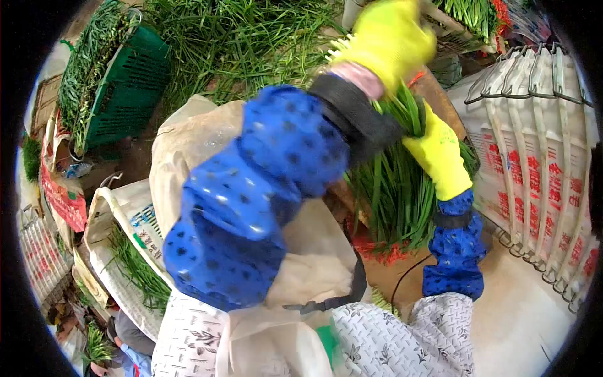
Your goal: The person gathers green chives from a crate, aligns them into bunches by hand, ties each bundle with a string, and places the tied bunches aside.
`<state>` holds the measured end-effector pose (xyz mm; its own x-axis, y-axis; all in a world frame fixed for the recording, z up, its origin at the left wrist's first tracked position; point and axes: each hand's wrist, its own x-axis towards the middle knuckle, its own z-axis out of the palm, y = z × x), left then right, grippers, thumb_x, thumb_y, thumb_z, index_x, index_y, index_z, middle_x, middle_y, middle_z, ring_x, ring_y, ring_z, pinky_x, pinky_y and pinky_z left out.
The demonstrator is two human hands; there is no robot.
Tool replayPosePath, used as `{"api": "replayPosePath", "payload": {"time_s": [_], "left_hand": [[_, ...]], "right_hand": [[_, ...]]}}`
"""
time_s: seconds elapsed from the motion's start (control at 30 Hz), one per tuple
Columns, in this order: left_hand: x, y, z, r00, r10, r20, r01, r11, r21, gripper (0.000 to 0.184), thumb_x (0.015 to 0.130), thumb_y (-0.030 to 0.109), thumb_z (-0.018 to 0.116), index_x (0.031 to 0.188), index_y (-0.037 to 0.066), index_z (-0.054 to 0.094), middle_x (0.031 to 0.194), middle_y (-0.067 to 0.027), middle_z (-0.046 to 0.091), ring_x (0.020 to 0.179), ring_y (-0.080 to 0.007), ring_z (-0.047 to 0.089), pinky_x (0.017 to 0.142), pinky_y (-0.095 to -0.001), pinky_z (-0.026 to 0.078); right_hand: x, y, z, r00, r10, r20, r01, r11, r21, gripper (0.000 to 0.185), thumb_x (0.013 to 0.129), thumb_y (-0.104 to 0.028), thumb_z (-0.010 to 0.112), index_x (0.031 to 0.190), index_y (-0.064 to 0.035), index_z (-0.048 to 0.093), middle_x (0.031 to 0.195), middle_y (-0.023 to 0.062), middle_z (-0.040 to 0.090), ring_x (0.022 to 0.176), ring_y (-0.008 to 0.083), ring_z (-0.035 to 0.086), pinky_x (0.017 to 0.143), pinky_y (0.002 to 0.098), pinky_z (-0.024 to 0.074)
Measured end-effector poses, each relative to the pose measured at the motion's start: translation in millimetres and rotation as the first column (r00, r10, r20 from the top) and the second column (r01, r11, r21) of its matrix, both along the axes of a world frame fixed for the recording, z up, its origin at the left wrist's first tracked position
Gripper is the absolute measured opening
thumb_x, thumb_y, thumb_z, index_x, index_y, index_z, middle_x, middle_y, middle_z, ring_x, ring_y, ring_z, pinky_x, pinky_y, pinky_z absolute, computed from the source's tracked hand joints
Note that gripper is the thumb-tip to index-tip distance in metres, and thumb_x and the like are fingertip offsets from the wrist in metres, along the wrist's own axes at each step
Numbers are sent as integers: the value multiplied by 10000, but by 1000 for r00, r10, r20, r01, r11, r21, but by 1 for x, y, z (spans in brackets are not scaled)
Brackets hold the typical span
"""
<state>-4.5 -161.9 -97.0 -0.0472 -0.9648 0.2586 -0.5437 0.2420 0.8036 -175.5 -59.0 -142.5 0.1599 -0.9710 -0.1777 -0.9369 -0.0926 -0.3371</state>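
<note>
My left hand [392,44], in a yellow glove, is raised at the top and blurred by motion. It looks curled, but its fingers and anything in them are hidden. Short pale stem ends [339,47] show beside it, and a bit of orange-red string [416,79] lies just below. Lower right, my right hand [443,154], also yellow-gloved, is closed around the leaves of a bunch of garlic chives [402,195]. The long green leaves hang down toward me, over red strings [383,251]. My left forearm, in a blue sleeve [251,169], crosses the middle of the view.
Loose green leaves [232,38] are heaped at the back. A green crate [129,88] of greens stands at left, a white sack [135,220] with leaves nearer. White sacking on a wire frame [534,163] flanks the right side. Another person [132,345] is partly visible lower left.
</note>
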Motion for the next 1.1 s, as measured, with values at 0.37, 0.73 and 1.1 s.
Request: {"api": "replayPosePath", "payload": {"time_s": [0.37,0.73,1.1], "left_hand": [[-46,29,-101,769,-358,529,370,925,87,343,870,337,534,1067,86,660,1071,-113,637,1059,-303,555,967,-435,380],[-53,29,-105,782,-307,542,320,945,73,356,858,368,547,1003,63,660,988,-160,670,974,-333,611,928,-458,410],[-49,27,-98,711,-392,583,344,918,198,418,868,417,544,1065,65,652,1066,-143,648,1055,-314,570,971,-441,369]], "right_hand": [[-23,-20,53,859,-306,410,70,864,498,497,783,-306,707,1144,26,623,1058,125,677,921,182,625,830,303,475],[-76,-142,-102,852,-172,494,212,977,-24,298,822,-193,686,1063,-22,648,929,74,691,759,124,634,641,264,494],[-76,-96,-30,467,-584,664,517,789,332,273,878,-264,651,1040,-46,622,741,16,594,512,111,521,444,262,418]]}}
